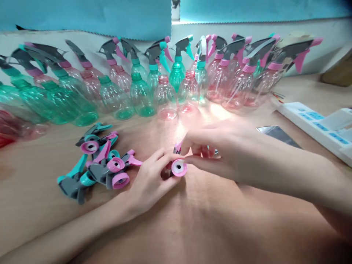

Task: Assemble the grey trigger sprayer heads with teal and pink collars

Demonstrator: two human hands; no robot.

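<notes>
Near the middle of the table, my left hand (152,179) is closed around a trigger spray head (179,168). Its pink collar faces me, showing a white inner ring with a dark hole. My right hand (205,145) meets it from the other side, thumb and forefinger closed at the collar and the pink part above. Its other fingers are curled, and a small teal-and-clear bit shows behind them, too covered to name. To the left lies a pile of loose spray heads (100,170) in grey, pink and teal, close to my left hand.
Several open bottles, green (142,97) and pink (166,99), stand across the back. Behind them are bottles with spray heads fitted (238,86). At the right lie a phone (279,136) and a white power strip (316,124). Blue cloth (88,16) hangs above.
</notes>
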